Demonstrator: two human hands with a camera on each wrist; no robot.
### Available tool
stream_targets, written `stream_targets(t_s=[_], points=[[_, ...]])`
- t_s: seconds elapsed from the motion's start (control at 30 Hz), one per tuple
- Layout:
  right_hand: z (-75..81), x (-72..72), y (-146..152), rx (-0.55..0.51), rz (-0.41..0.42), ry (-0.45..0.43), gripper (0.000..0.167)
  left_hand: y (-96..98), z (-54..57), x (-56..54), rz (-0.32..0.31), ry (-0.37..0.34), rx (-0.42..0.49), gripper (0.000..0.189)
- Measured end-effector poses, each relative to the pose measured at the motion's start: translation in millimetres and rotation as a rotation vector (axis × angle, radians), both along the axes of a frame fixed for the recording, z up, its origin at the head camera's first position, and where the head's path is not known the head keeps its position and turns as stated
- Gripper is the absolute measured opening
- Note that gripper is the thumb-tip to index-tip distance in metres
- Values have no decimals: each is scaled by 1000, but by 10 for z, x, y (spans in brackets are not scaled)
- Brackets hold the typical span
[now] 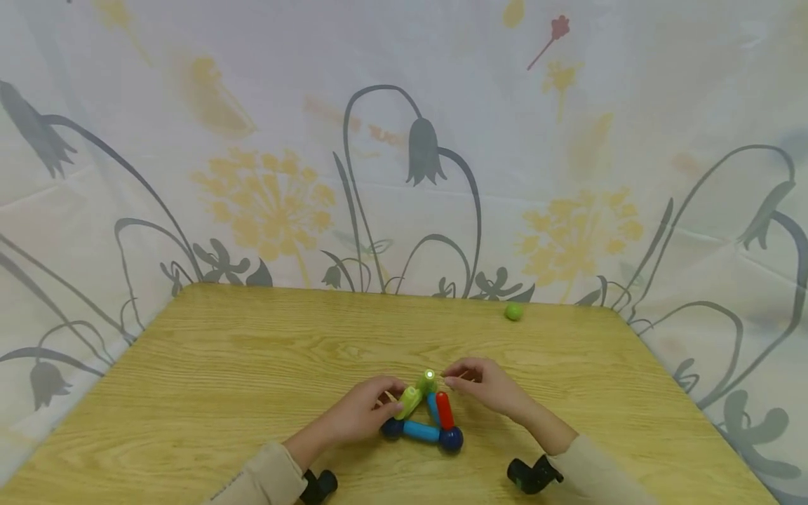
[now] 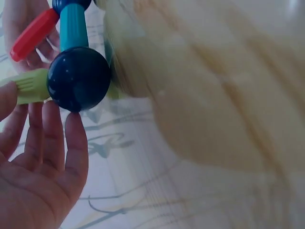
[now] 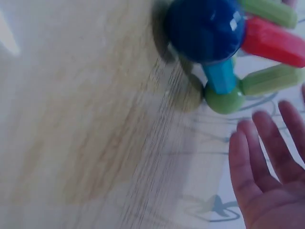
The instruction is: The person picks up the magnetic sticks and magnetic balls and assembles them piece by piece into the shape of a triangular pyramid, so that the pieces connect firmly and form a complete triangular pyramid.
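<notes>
A triangular frame of toy rods and balls lies on the table. Two dark blue balls (image 1: 451, 439) are joined at the front by a blue rod (image 1: 421, 431). At the far corner is a green ball (image 3: 224, 98). From the three corners rise a red rod (image 1: 445, 410), a light green rod (image 1: 409, 402) on the left and another green rod (image 1: 427, 381) at the back. My left hand (image 1: 360, 414) pinches the left light green rod, its fingertips touching the ball beneath. Beside the back green rod, my right hand (image 1: 489, 386) hovers with loosely bent fingers, holding nothing.
A loose green ball (image 1: 514, 311) lies near the table's far edge, right of centre. Black wrist mounts (image 1: 533, 475) stick out by both sleeves. Behind the wooden table (image 1: 265, 337) hangs a flower-patterned cloth (image 1: 284, 105).
</notes>
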State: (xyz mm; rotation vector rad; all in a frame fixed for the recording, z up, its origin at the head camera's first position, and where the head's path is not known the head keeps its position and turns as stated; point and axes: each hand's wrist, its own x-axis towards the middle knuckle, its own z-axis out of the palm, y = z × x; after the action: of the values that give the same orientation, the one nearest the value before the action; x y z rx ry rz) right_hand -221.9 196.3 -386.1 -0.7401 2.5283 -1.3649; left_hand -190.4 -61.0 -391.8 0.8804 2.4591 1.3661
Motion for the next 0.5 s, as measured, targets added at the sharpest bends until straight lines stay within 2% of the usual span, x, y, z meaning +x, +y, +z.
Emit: stream_targets(t_s=[0.13, 0.3, 0.5], points=[[38, 152, 83, 20, 105, -112, 30, 16, 25, 30, -1, -20, -5, 27], [-36, 221, 69, -4, 184, -63, 30, 40, 44, 53, -3, -35, 0, 28], [-62, 238, 35, -32, 175, -26, 30, 59, 29, 60, 10, -48, 5, 29]])
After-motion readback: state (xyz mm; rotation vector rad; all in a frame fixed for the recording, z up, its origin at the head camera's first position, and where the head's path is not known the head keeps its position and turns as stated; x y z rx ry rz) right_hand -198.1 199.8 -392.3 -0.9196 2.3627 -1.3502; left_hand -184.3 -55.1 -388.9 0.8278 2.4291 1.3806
